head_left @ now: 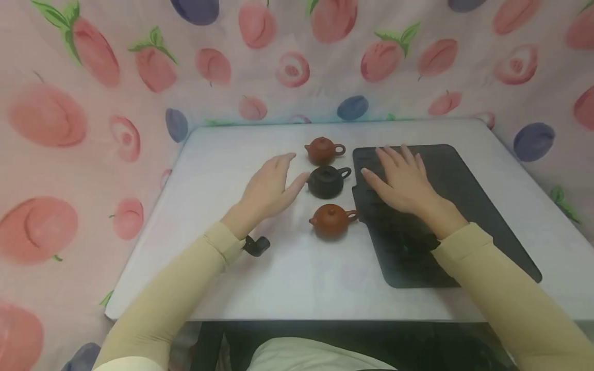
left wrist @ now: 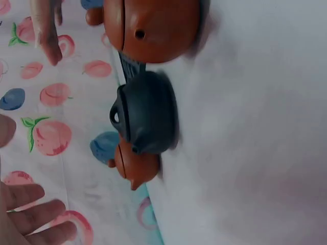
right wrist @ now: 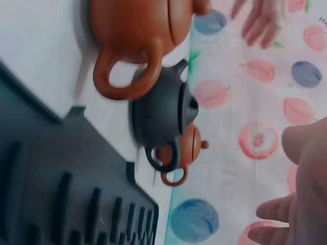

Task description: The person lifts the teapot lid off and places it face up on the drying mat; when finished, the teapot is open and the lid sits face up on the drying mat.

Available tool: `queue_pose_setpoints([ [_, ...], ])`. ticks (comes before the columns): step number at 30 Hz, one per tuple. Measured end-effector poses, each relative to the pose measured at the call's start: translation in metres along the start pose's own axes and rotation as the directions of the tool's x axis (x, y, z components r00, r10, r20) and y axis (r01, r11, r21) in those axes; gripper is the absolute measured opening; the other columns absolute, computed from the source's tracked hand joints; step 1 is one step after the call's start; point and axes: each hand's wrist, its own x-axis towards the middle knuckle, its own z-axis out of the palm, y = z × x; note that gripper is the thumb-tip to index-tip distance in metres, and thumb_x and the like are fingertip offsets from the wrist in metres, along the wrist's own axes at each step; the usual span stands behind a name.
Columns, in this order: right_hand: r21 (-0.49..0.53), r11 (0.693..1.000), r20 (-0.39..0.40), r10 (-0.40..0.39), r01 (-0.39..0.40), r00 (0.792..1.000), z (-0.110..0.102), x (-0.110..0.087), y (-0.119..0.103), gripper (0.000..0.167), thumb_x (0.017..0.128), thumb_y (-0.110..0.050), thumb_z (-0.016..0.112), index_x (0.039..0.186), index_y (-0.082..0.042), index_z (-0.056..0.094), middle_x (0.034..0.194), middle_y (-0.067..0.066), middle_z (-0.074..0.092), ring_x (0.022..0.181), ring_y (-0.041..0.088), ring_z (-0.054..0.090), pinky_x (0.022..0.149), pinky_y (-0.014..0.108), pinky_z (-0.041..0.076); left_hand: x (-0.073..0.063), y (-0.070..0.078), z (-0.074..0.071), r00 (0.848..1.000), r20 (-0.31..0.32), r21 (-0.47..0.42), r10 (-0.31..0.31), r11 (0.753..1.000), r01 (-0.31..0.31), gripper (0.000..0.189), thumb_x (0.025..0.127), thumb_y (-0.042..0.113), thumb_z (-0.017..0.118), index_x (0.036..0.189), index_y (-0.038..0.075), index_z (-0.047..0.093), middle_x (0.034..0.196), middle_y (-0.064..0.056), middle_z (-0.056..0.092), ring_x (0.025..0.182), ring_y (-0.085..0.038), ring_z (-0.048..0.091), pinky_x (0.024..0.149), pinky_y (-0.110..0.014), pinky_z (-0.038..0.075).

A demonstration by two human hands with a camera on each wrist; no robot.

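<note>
Hovering left hand (head_left: 266, 188): above the table, on the spout side of the teapots; grip wide, fingers straight, thumb spread away from them. The thumb tip looks close to the black pot from the head view, but the left wrist view shows the hand apart from it.
Right hand (head_left: 403, 180): over the left part of the tray, grip wide too, fingers straight and fanned, thumb toward the teapots; the right wrist view shows it raised above the tray.
Far brown teapot (head_left: 321, 150): upright on the table, lid on, spout left, handle right.
Black teapot (head_left: 326, 184): upright in the middle of the row, lid on, between the two brown ones.
Near brown teapot (head_left: 330, 222): upright, closest to the person, lid on; its handle meets the tray's edge in the head view, though whether they touch I cannot tell.
Dark tray (head_left: 450, 180): flat on the table, right of the row, slots along its left part.
White table (head_left: 278, 288): under the pots and tray.
Fruit-print cloth (head_left: 287, 31): behind the table and at both sides.
Sleeves (head_left: 181, 283): pale yellow, on both arms.
</note>
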Motion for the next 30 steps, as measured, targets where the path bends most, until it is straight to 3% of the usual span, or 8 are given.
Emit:
queue_pose_setpoints([
  [4, 0.029, 0.997, 0.028, -0.068, 0.067, 0.997, -0.002, -0.013, -0.008, 0.077, 0.107, -0.057, 0.038, 0.159, -0.002, 0.03, 0.165, 0.023, 0.023, 0.153, 0.047, 0.002, 0.116, 0.068, -0.001, -0.018, 0.002, 0.009, 0.998, -0.025, -0.128, 0.049, 0.99, -0.052, 0.053, 0.108, 0.047, 0.044, 0.143, 0.007, 0.051, 0.138, -0.009, 0.058, 0.128, -0.024, 0.054, 0.105, -0.04, 0.044],
  [7, 0.04, 0.992, 0.042, -0.124, 0.122, 0.991, 0.0, -0.024, -0.016, 0.069, 0.109, -0.048, 0.041, 0.158, 0.0, 0.033, 0.164, 0.023, 0.027, 0.153, 0.046, 0.006, 0.117, 0.067, 0.003, -0.032, 0.002, 0.017, 0.997, -0.034, -0.242, 0.071, 0.967, -0.077, 0.038, 0.108, 0.039, 0.048, 0.129, 0.01, 0.06, 0.119, -0.003, 0.067, 0.108, -0.018, 0.062, 0.091, -0.037, 0.051],
  [11, 0.082, 0.973, 0.027, -0.22, 0.217, 0.975, 0.007, -0.037, -0.031, 0.058, 0.11, -0.035, 0.046, 0.153, 0.003, 0.041, 0.157, 0.024, 0.039, 0.152, 0.045, 0.017, 0.119, 0.062, 0.013, -0.052, 0.002, 0.028, 0.997, -0.015, -0.375, 0.077, 0.924, -0.077, 0.025, 0.106, 0.037, 0.054, 0.113, 0.016, 0.064, 0.095, 0.006, 0.069, 0.087, -0.012, 0.063, 0.076, -0.034, 0.051],
  [14, 0.136, 0.952, 0.009, -0.277, 0.273, 0.961, 0.014, -0.047, -0.044, 0.045, 0.109, -0.029, 0.049, 0.143, 0.001, 0.054, 0.145, 0.021, 0.054, 0.145, 0.041, 0.035, 0.117, 0.058, 0.026, -0.067, 0.002, 0.038, 0.997, 0.024, -0.433, 0.076, 0.899, -0.058, 0.021, 0.105, 0.039, 0.057, 0.104, 0.019, 0.066, 0.083, 0.008, 0.067, 0.076, -0.01, 0.062, 0.068, -0.034, 0.05],
  [17, 0.161, 0.946, 0.0, -0.285, 0.282, 0.958, 0.022, -0.052, -0.054, 0.034, 0.108, -0.03, 0.052, 0.128, -0.005, 0.063, 0.124, 0.012, 0.065, 0.122, 0.032, 0.056, 0.103, 0.052, 0.044, -0.075, 0.0, 0.05, 0.995, 0.067, -0.454, 0.071, 0.89, -0.033, 0.022, 0.105, 0.04, 0.058, 0.096, 0.022, 0.066, 0.072, 0.008, 0.062, 0.067, -0.01, 0.057, 0.062, -0.033, 0.047],
  [19, 0.158, 0.947, -0.015, -0.28, 0.278, 0.96, 0.026, -0.054, -0.059, 0.026, 0.106, -0.032, 0.056, 0.116, -0.009, 0.065, 0.109, 0.006, 0.067, 0.101, 0.025, 0.061, 0.088, 0.047, 0.05, -0.077, -0.003, 0.056, 0.994, 0.086, -0.449, 0.07, 0.893, -0.024, 0.024, 0.105, 0.04, 0.058, 0.093, 0.023, 0.066, 0.069, 0.009, 0.059, 0.064, -0.011, 0.055, 0.061, -0.031, 0.046],
  [23, 0.147, 0.954, -0.059, -0.255, 0.261, 0.965, 0.036, -0.052, -0.059, 0.02, 0.103, -0.035, 0.063, 0.092, -0.018, 0.062, 0.083, -0.004, 0.059, 0.07, 0.015, 0.052, 0.063, 0.036, 0.046, -0.076, -0.005, 0.062, 0.991, 0.103, -0.436, 0.089, 0.899, -0.035, 0.027, 0.106, 0.042, 0.057, 0.089, 0.023, 0.067, 0.069, 0.01, 0.058, 0.066, -0.011, 0.053, 0.063, -0.031, 0.045],
  [30, 0.13, 0.967, -0.01, -0.218, 0.218, 0.976, 0.047, -0.043, -0.059, 0.038, 0.099, -0.048, 0.067, 0.074, -0.022, 0.055, 0.062, -0.008, 0.048, 0.055, 0.012, 0.045, 0.051, 0.032, 0.039, -0.073, -0.005, 0.068, 0.975, 0.2, -0.364, 0.093, 0.931, -0.014, 0.037, 0.105, 0.056, 0.048, 0.09, 0.028, 0.066, 0.064, 0.011, 0.051, 0.062, -0.008, 0.05, 0.059, -0.03, 0.042],
])
